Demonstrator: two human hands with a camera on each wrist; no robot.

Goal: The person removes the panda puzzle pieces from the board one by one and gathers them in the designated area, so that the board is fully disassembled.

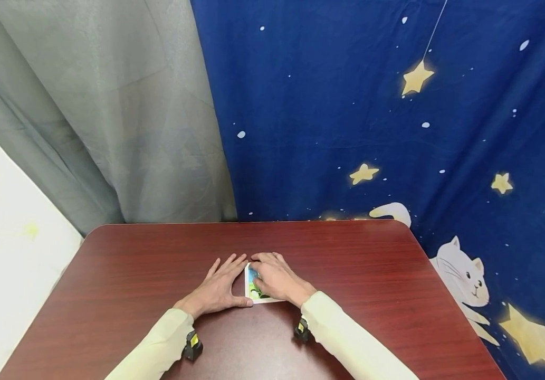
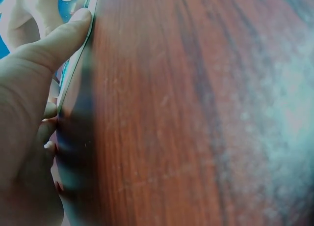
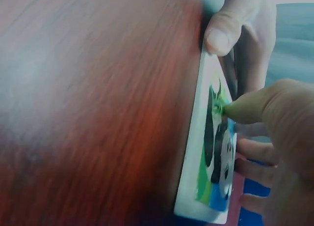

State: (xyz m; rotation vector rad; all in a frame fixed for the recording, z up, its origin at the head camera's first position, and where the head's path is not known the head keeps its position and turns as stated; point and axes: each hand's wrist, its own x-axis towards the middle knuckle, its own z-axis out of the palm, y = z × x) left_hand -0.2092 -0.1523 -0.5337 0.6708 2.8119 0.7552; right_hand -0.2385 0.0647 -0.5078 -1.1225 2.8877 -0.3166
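A small flat board with a white border and a panda picture (image 3: 216, 157) lies on the table; the head view shows only its left and near parts (image 1: 253, 293). My left hand (image 1: 220, 287) lies at the board's left side, fingers spread, thumb touching the near left corner. In the right wrist view, the left thumb (image 3: 221, 38) is on the board's end. My right hand (image 1: 277, 277) covers much of the board from above. Its thumb (image 3: 245, 108) touches the picture near that end, while its other fingers (image 3: 257, 155) reach along the far edge.
The board lies on a reddish-brown wooden table (image 1: 149, 264) with rounded far corners. Behind it hang a grey curtain (image 1: 158, 132) and a blue curtain with stars (image 1: 300, 105). A black wrist device (image 1: 193, 345) sits at the left cuff, another (image 1: 302, 330) at the right.
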